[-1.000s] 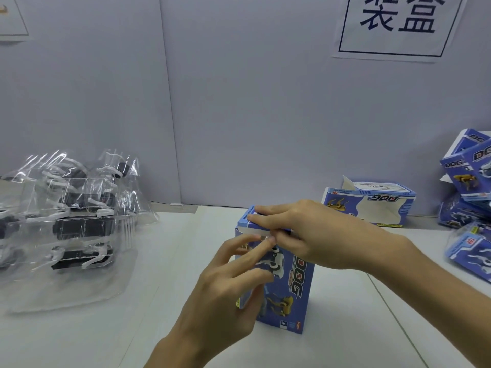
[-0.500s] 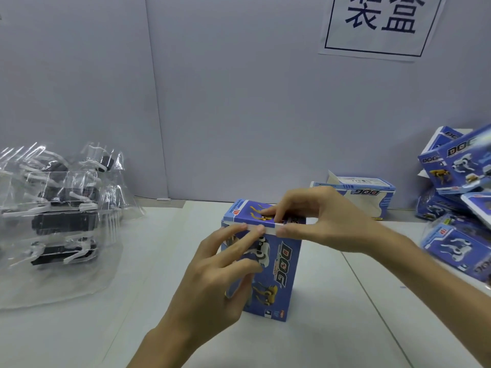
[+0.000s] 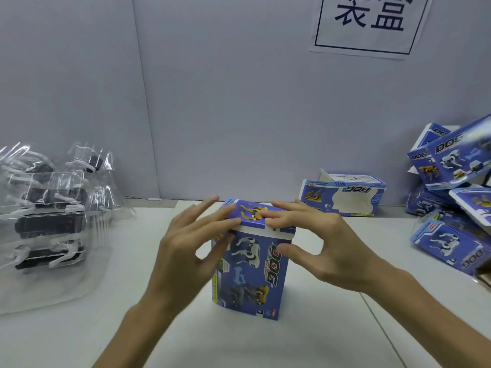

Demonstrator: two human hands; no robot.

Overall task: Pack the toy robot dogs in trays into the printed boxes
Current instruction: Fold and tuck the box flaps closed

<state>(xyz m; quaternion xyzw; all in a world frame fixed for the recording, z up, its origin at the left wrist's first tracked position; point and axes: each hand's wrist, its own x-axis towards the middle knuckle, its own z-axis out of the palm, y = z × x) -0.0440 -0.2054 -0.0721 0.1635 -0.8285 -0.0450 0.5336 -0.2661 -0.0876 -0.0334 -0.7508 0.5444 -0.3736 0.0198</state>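
Blue cardboard, centre stage: the printed box stands upright on the worktop right in front of you, and both your hands are up at its lid flap. Your left hand lies open, its straight, splayed fingers pressing on the flap's left edge and the thumb against the box's side. I read that as bracing, so the tall box can't tip or slide. Your right hand pinches the top front edge, with fingers on the flap and thumb planted on the front face beside the DOG lettering, which looks like the squeeze that seats the tuck. A white strip shows along the flap's front edge, so I'd call the closure nearly done, not finished. What's inside the box, I can't see.

Out to your left, well apart, a clear plastic bag holds more toy robot dogs in their trays, stock within easy reach. At the back, an open box lies on its side by the wall, probably next in line. Far right, a heap of boxes sits piled loosely. Above it all hangs a paper sign.
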